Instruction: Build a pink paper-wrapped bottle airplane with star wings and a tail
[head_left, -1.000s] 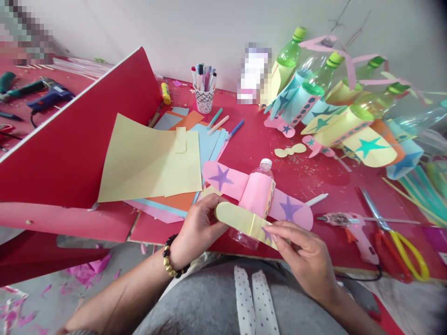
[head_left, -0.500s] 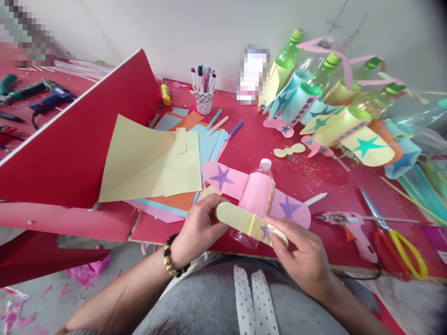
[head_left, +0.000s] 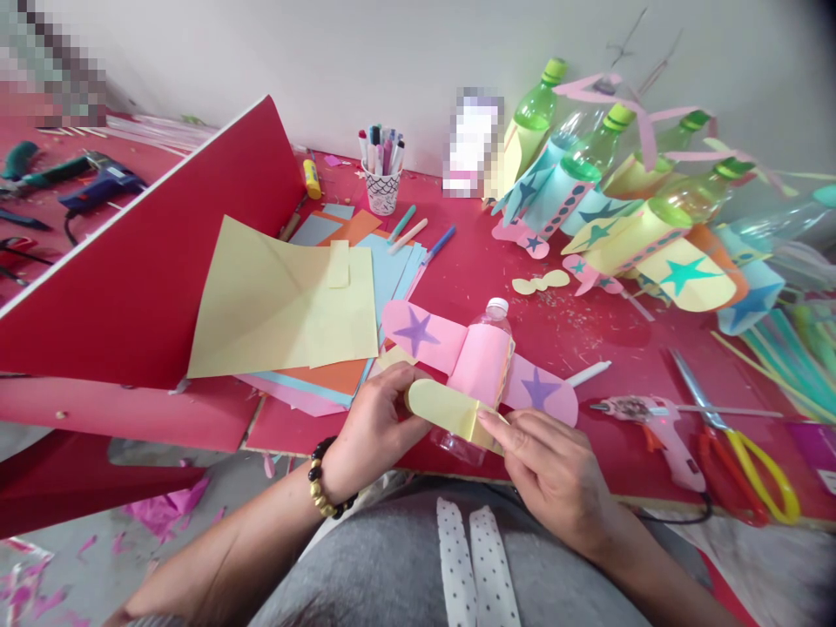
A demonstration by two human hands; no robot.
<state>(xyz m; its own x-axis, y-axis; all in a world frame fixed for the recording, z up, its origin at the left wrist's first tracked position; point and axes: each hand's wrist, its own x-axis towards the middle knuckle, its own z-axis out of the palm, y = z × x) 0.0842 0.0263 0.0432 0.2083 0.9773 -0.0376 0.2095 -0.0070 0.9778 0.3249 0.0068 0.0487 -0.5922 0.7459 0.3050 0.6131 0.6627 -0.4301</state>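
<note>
Between my hands is a yellow paper strip (head_left: pixel 441 405) with a rounded end and a fold near its middle. My left hand (head_left: pixel 382 418) pinches the strip's left end. With thumb and index finger, my right hand (head_left: pixel 555 461) grips it near the fold and covers most of its right half. Just behind the strip a clear plastic bottle (head_left: pixel 497 315) with a white cap lies on the red table. Pink paper (head_left: pixel 480 361) wraps the bottle, and pink wings with purple stars (head_left: pixel 418 333) stick out on both sides.
Stacked paper sheets (head_left: pixel 280 305) lie left, beside an upright red board (head_left: pixel 163 261). A pink glue gun (head_left: pixel 666 427) and scissors (head_left: pixel 751 453) lie right. Decorated bottles (head_left: pixel 607 192) stand back right, a cup of markers (head_left: pixel 382 187) at the back. A yellow paper cutout (head_left: pixel 541 281) lies mid-table.
My right hand has slid left along the yellow strip to the fold, covering the purple star that showed on its right half. My left hand stays nearly in place.
</note>
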